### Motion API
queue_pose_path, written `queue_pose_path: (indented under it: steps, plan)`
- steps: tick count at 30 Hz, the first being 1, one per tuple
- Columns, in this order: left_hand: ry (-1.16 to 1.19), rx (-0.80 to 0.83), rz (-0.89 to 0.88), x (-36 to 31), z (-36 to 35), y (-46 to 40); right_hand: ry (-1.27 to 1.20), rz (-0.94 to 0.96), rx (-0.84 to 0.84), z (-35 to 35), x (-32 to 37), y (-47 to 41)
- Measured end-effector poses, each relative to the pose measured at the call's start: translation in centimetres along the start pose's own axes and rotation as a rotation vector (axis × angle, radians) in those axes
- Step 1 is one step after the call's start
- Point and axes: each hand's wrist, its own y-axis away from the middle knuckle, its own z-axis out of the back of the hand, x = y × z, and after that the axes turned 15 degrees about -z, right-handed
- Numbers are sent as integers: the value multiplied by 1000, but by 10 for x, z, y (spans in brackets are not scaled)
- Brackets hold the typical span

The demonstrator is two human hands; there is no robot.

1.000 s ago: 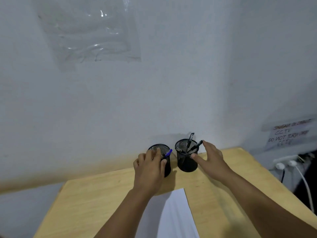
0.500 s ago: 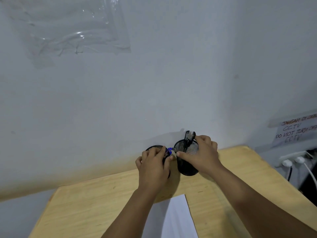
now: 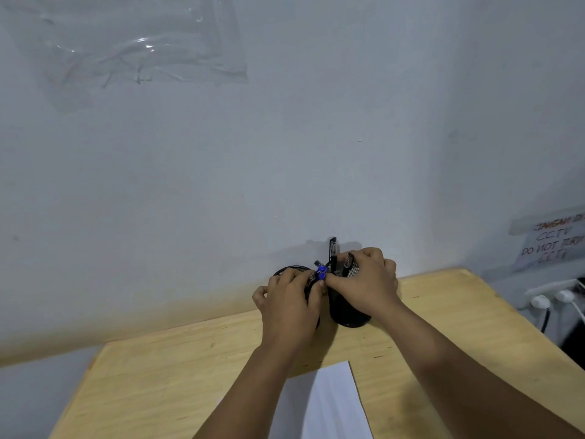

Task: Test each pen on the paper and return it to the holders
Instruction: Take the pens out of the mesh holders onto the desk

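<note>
Both hands (image 3: pixel 289 299) grip mesh holders (image 3: pixel 348 312) (cylindrical).

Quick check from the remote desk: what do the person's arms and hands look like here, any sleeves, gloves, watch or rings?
Both forearms are bare as far as the frame shows; no sleeve comes into view. The left hand and the right hand wear no gloves. No watch, band or bracelet shows at either wrist, and no ring is visible on the fingers that can be seen, though some fingertips are hidden.
</note>
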Motion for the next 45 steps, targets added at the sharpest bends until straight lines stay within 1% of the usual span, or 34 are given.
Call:
queue_pose_path:
  steps: [7,9,16,22,28,33,36,38,42,45]
  plan:
    - [-60,-2,-46,-1,2,-3,58,4,-3,7,4,-3]
    - [-69,-17,-22,9,3,-6,77,37,-15,-3,12,-6]
    - [-57,-30,9,14,-2,-4,233,103,-94,-5,13,-7]
    - [-23,6,26,17,-3,0,292,90,-41,-8,15,-8]
    - [28,-22,42,20,-4,2,334,135,-25,-7,8,-9]
    - [24,-19,50,18,-2,2,181,103,-46,-8,7,-7]
    - [32,-7,57,17,-1,1,146,104,-38,-7,7,-7]
    - [42,-11,61,16,-1,1,154,104,-23,-6,8,-8]
    - [56,-17,63,17,-2,2,245,131,-8,-5,8,-10]
    - [61,-24,71,16,-1,2,231,134,-5,-3,10,-6]
